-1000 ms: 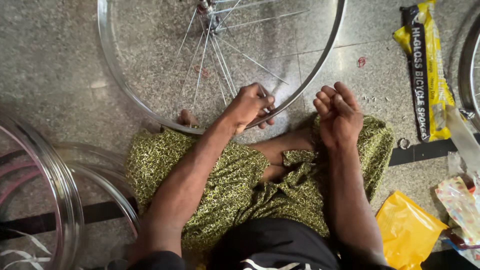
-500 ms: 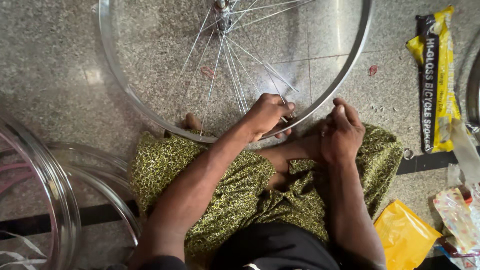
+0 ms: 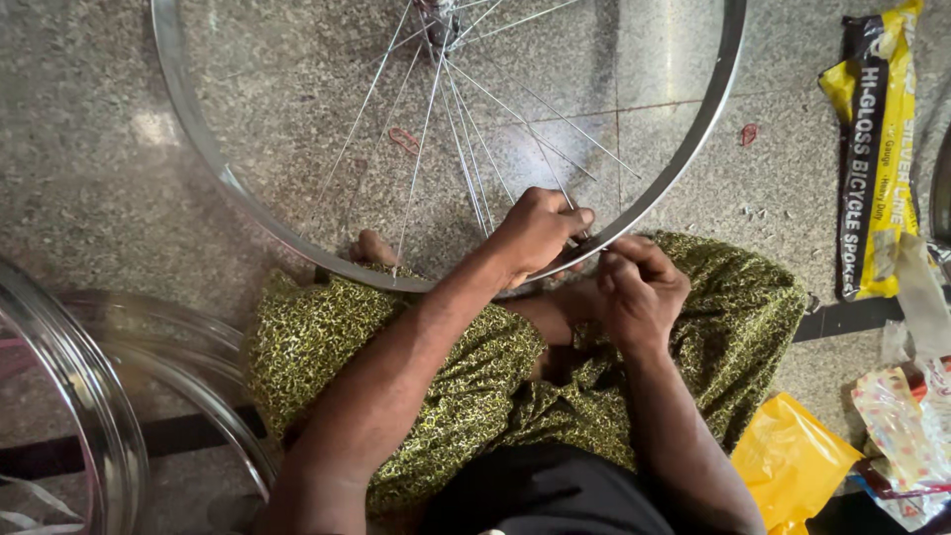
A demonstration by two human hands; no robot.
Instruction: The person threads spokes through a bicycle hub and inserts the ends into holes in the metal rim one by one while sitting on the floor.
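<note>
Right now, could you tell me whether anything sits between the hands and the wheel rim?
Nothing visible does. The left hand is already on the rim among the spokes, and the right hand meets the rim just beside it.

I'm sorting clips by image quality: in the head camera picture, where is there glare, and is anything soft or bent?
Head view: bright glare patches on the polished speckled stone floor inside and left of the silver spoked wheel rim; the left hand and right hand at the rim look fairly sharp; the shiny spare rims at lower left look soft, and the wide lens curves the frame edges.
</note>
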